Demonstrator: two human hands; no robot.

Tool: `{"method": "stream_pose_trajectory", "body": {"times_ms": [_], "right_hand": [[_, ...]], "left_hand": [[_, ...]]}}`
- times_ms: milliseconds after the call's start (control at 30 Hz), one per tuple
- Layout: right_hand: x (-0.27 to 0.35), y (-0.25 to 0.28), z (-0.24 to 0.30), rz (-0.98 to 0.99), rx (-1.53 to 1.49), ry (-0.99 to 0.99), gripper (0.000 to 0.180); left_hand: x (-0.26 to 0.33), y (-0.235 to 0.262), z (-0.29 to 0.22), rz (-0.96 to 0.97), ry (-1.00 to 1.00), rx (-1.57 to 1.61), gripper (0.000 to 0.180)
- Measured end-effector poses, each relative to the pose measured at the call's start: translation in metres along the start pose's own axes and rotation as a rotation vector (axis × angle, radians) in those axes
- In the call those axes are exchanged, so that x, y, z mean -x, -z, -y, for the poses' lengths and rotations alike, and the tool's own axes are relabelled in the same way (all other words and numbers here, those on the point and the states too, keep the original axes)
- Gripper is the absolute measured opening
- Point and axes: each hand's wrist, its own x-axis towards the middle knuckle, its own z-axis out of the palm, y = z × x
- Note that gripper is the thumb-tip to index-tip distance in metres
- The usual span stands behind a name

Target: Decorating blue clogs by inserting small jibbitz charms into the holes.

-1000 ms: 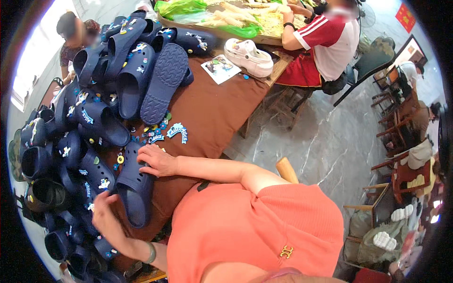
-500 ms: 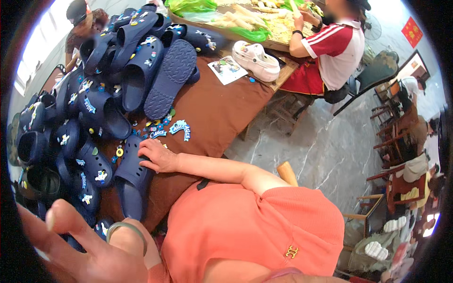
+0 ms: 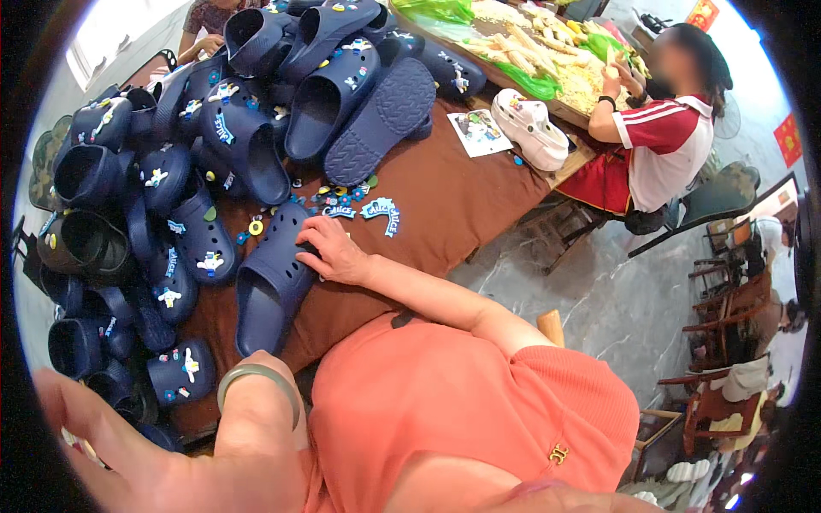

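On my feed the right hand (image 3: 336, 254) grips the clog (image 3: 280, 250) on the cloth (image 3: 445, 184), probably steadying it near those charms (image 3: 379, 211), but I can't tell if the raised left hand (image 3: 171, 466) is open.

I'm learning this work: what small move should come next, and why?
I'd probably lower the left hand toward the bare navy clog: that hand is up close to the camera, while the right hand rests on the clog, whose visible holes look unfilled.
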Motion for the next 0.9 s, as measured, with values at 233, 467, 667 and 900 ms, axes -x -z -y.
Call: {"method": "stream_pose_trajectory", "body": {"times_ms": [233, 467, 667, 900], "right_hand": [[0.002, 0.0, 0.001, 0.0, 0.022, -0.017, 0.027], [0.002, -0.006, 0.001, 0.015, 0.039, -0.005, 0.026], [0.029, -0.025, -0.041, 0.03, -0.252, -0.296, 0.026], [-0.002, -0.006, 0.001, 0.056, 0.023, -0.014, 0.025]], "left_hand": [[0.0, -0.007, -0.004, -0.185, -0.137, -0.149, 0.046], [-0.004, -0.016, -0.002, -0.363, -0.293, -0.383, 0.051], [0.001, -0.019, -0.013, -0.286, -0.368, -0.635, 0.05], [-0.011, 0.014, 0.016, -0.245, -0.348, -0.807, 0.048]]}}
